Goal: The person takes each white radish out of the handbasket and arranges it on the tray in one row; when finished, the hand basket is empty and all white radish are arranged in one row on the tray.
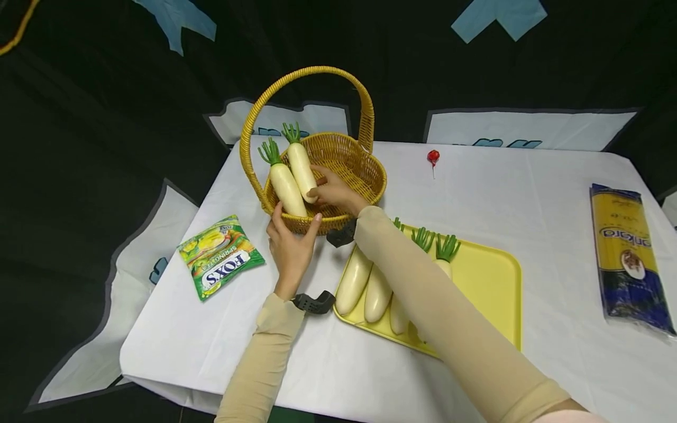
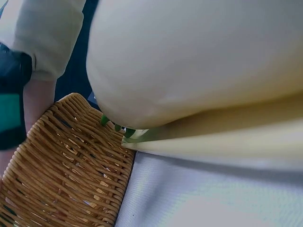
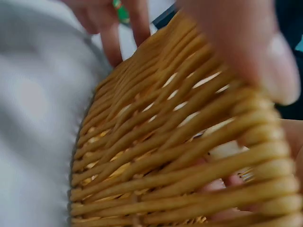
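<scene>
The left hand is at the near side of a yellow wicker basket, its spread fingers and thumb against the rim. My right hand reaches inside and holds the lower end of a white daikon radish with green stalks. Beside it another daikon leans in the basket, leaves towards the far rim. The right wrist view shows the woven basket wall close up, with right-hand fingers partly hidden behind it. In the left wrist view, a daikon on the tray looms large near the basket.
Several more daikons lie on a yellow tray, partly under the right sleeve. A green Fox's candy bag is left of the basket. A red lollipop lies at the back, a blue and yellow packet at far right.
</scene>
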A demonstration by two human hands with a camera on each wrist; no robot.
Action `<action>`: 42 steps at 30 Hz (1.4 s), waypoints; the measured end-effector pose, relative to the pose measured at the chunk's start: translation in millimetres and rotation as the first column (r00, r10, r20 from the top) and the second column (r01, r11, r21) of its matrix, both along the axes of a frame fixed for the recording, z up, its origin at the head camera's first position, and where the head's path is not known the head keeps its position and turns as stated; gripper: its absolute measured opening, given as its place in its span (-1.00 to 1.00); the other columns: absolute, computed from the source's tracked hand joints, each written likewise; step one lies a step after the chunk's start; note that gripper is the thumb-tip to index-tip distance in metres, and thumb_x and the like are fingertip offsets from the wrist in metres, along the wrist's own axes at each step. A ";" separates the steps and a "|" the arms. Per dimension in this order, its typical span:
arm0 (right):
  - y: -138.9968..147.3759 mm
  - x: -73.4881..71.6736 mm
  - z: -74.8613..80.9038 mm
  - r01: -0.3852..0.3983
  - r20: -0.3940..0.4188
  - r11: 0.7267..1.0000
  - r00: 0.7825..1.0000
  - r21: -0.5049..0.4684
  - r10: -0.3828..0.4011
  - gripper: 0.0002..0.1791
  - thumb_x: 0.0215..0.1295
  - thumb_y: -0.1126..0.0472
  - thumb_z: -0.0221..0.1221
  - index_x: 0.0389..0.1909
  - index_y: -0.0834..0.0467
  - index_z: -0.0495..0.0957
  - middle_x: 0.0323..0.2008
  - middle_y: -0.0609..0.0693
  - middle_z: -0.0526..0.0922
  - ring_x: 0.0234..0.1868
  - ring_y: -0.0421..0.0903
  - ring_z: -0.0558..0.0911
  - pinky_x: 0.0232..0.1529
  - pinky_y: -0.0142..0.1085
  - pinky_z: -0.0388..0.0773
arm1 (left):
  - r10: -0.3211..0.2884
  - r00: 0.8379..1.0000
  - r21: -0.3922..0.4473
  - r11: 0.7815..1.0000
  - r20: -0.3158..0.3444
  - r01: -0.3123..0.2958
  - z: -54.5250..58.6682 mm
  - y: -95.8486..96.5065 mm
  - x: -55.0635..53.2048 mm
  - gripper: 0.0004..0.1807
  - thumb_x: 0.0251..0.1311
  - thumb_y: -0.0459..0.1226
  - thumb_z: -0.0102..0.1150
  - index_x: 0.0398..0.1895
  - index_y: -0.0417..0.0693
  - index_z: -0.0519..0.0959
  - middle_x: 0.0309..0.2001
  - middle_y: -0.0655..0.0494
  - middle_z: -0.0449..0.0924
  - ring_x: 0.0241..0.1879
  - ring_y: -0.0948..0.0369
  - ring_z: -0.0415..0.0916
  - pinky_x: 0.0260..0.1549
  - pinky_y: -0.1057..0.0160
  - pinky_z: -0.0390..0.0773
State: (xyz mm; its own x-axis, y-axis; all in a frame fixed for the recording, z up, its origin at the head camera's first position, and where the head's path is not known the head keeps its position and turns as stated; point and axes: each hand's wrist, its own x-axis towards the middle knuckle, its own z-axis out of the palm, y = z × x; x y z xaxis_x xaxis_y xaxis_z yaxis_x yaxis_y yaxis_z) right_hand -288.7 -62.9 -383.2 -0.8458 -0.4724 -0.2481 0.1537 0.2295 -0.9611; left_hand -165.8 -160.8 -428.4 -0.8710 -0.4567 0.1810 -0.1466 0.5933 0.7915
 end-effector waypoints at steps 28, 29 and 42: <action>94.5 39.1 39.8 -0.024 0.284 0.891 0.944 -0.453 0.170 -0.32 0.24 0.45 -0.04 0.35 -0.04 0.10 0.16 0.18 0.25 -0.07 -0.04 0.46 0.26 0.02 0.19 | -0.008 1.000 0.017 1.000 0.005 0.007 -1.9 1.1 -2.3 0.01 -0.11 0.36 0.05 0.37 0.22 -0.07 0.28 -0.28 -0.01 0.23 -0.22 0.07 0.15 -0.19 0.05; 102.1 43.3 41.7 -0.038 0.262 0.892 0.949 -0.450 0.173 -0.32 0.25 0.45 -0.05 0.36 -0.04 0.08 0.18 0.19 0.25 -0.07 -0.05 0.46 0.24 0.00 0.23 | -0.008 1.000 0.018 1.000 0.007 0.008 -1.9 0.7 -2.3 0.00 -0.11 0.36 0.05 0.37 0.23 -0.08 0.28 -0.29 -0.01 0.23 -0.22 0.07 0.15 -0.19 0.04; 217.7 115.2 39.7 -0.065 0.094 0.929 0.990 -0.365 0.106 -0.27 0.24 0.45 -0.01 0.38 -0.02 0.00 0.03 0.01 0.35 -0.10 -0.14 0.51 -0.06 -0.21 0.52 | -0.012 1.000 0.022 1.000 -0.018 0.013 -3.8 3.7 -3.8 -0.04 -0.07 0.34 0.04 0.36 0.24 -0.07 0.27 -0.28 0.02 0.19 -0.20 0.13 0.12 -0.17 0.09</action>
State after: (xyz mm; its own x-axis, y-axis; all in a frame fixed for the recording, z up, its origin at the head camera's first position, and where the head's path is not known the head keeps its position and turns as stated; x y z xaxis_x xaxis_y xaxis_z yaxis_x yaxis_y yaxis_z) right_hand -173.5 154.8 -343.5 -0.7750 -0.6169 -0.1371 0.2587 -0.1118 -0.9595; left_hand -169.5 -157.1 -432.2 -0.8736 -0.4498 0.1859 -0.1253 0.5769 0.8071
